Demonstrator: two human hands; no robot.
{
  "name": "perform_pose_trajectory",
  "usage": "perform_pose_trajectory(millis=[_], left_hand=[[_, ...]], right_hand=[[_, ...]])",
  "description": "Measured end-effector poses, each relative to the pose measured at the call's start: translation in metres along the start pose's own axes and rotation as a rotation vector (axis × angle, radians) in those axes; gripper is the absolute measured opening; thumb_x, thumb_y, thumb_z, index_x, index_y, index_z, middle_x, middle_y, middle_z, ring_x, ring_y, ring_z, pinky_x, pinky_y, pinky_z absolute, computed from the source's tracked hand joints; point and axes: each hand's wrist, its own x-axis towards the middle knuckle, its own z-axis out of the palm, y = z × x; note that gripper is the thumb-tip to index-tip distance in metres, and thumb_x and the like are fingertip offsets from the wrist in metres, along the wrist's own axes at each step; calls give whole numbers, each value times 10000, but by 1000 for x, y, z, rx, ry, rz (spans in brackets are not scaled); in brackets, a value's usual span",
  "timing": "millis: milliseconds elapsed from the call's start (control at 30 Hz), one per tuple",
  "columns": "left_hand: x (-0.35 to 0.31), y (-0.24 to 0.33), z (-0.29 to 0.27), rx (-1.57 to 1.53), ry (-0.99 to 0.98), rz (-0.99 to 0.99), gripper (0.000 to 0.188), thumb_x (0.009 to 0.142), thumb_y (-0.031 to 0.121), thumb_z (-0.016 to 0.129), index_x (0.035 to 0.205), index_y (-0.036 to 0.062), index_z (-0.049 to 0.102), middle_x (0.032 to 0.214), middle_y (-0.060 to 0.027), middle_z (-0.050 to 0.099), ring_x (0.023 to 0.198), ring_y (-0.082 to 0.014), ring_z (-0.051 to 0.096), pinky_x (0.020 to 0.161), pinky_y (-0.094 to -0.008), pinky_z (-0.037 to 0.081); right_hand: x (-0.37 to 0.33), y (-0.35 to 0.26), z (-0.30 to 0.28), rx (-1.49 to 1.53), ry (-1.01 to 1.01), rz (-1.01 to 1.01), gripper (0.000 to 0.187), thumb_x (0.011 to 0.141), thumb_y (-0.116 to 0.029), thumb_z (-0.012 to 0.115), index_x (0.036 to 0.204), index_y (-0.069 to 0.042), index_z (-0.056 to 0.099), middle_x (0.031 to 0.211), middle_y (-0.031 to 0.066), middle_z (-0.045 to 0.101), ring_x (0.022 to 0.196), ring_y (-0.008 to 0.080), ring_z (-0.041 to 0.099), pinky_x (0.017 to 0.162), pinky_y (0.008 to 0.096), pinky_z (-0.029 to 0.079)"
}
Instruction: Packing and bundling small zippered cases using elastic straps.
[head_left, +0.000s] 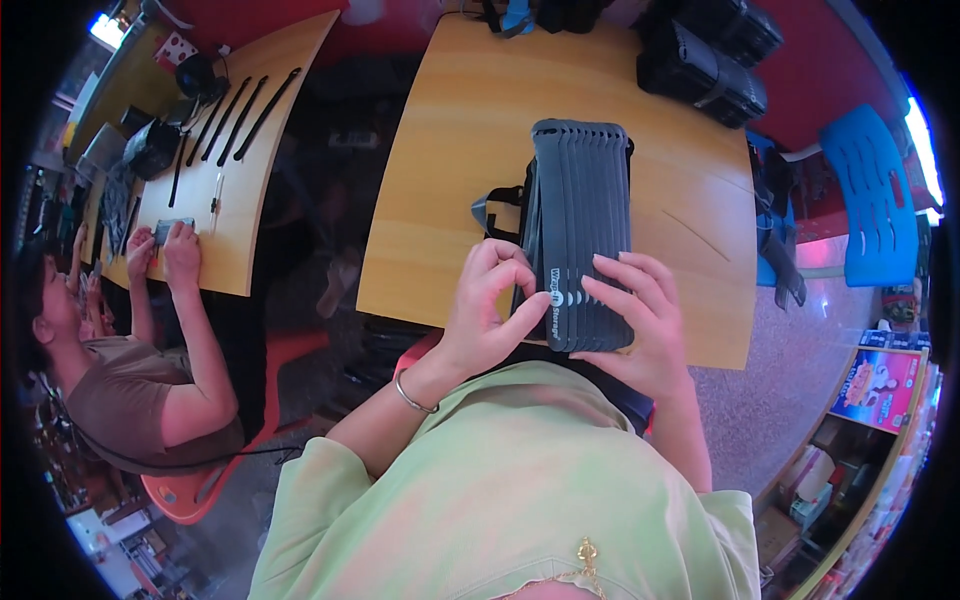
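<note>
A stack of long grey straps (582,220) with rounded ends lies fanned in overlapping rows on the wooden table in front of me. My left hand (492,308) is at the stack's left edge, with thumb and index finger brought together on the outermost strap. Around the near right end is my right hand (645,318), its thumb at the front edge and its fingers curved over the straps. Beneath the stack, black material shows along the sides, mostly hidden. A black strap with a grey triangular piece (484,212) sticks out to the left.
The wooden table (440,130) carries black packs (700,80) at its far right. A blue chair (868,195) stands to the right. At the left, a co-worker (150,390) handles a small grey item at another table (255,190) with several black straps (232,120).
</note>
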Motion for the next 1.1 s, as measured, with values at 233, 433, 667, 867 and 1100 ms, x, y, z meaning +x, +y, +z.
perform_pose_trajectory(millis=[233, 433, 667, 867, 1100], left_hand=[[-1, -1, 1, -26, -15, -3, 148, 795, 73, 648, 782, 23, 510, 957, -99, 486, 996, -263, 481, 881, -350, 387], [1, 1, 3, -2, -16, -9, 165, 762, 60, 660, 735, 25, 501, 967, -105, 486, 1028, -273, 481, 897, -352, 391], [3, 1, 4, 0, -23, -20, 175, 733, 59, 669, 702, 27, 499, 960, -97, 482, 1008, -262, 476, 882, -341, 390], [3, 2, 7, -26, 6, -21, 178, 734, 62, 668, 694, 31, 497, 950, -92, 474, 969, -246, 467, 858, -329, 388], [2, 2, 7, -52, -3, -87, 171, 757, 64, 658, 713, 30, 496, 963, -94, 471, 978, -249, 465, 865, -330, 386]], right_hand=[[3, 4, -1, 11, 72, -65, 618, 522, -232, 858, 1111, -153, 687, 1227, 33, 605, 1090, 284, 522, 924, 392, 454], [5, 1, 0, 5, 203, -73, 538, 593, -122, 807, 1115, -102, 680, 1174, 71, 637, 997, 285, 568, 860, 372, 484], [-5, 3, 7, 157, 420, 47, 354, 821, 2, 618, 1175, 25, 613, 1126, 155, 654, 997, 295, 598, 864, 356, 477], [-13, -9, 22, 599, 614, 291, 321, 1005, -158, 412, 1187, 51, 574, 1056, 101, 633, 966, 197, 592, 863, 310, 479], [-21, -2, 25, 1061, 657, 519, 417, 1007, -399, 429, 1218, -57, 539, 1091, 52, 632, 923, 165, 611, 759, 285, 484]])
